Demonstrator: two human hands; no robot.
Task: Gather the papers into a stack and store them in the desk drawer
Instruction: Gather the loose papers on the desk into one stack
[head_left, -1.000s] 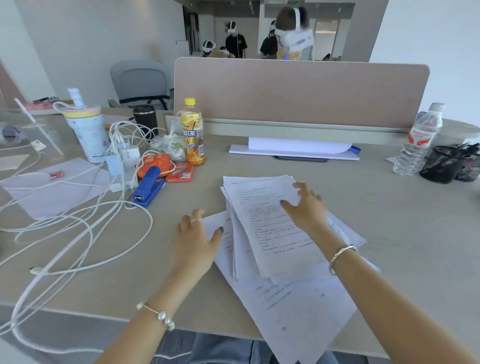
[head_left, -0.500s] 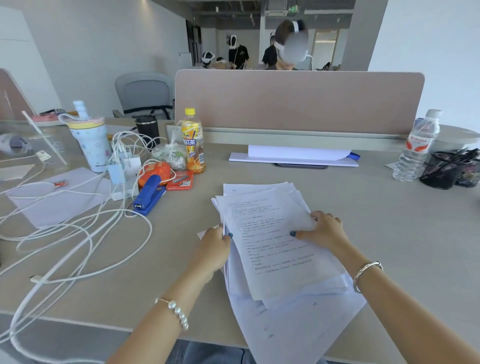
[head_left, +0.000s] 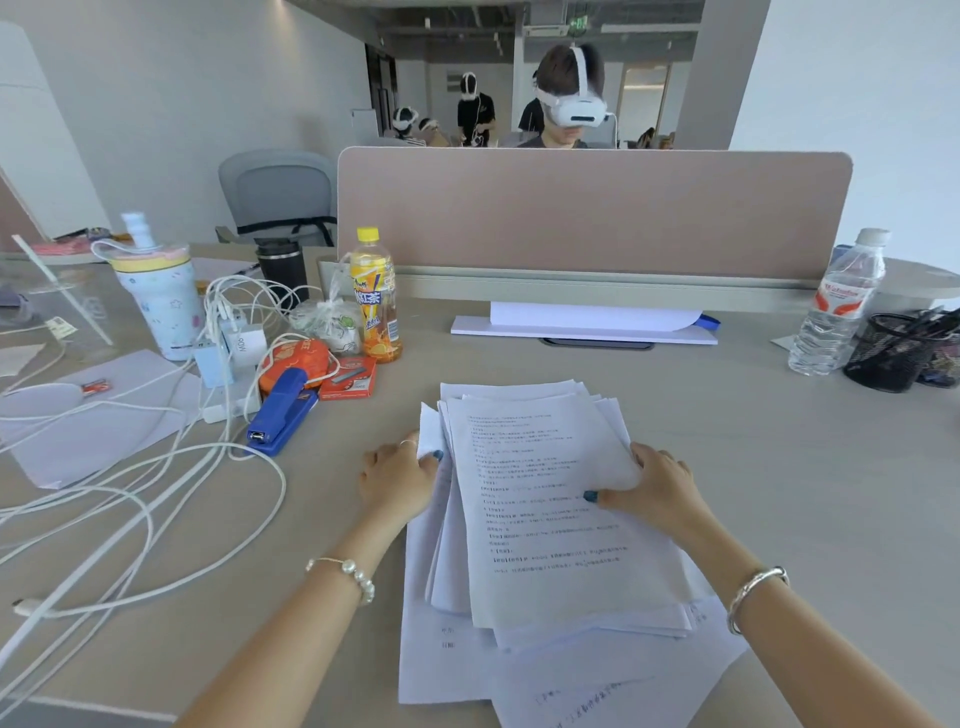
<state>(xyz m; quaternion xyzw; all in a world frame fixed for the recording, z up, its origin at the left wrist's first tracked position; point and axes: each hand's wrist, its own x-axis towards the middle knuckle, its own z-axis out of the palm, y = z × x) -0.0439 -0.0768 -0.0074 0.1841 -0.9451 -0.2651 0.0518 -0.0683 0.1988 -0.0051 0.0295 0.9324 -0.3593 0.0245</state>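
Now both hands on papers (head_left: 550, 509): left hand (head_left: 397, 480) pinching left edge, right hand (head_left: 657, 491) gripping right edge, loose stack flat on desk (head_left: 779, 467).

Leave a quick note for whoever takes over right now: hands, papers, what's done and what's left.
Left hand: gripping the left edge of the papers.
Right hand: on the right edge, thumb on the top sheet.
Papers: mostly pulled into a rough, fanned pile on the desk; a few loose sheets lie underneath near the front edge.
Done: most sheets gathered.
Left: add the loose sheets, square the pile, put it in the drawer, which isn't in view.
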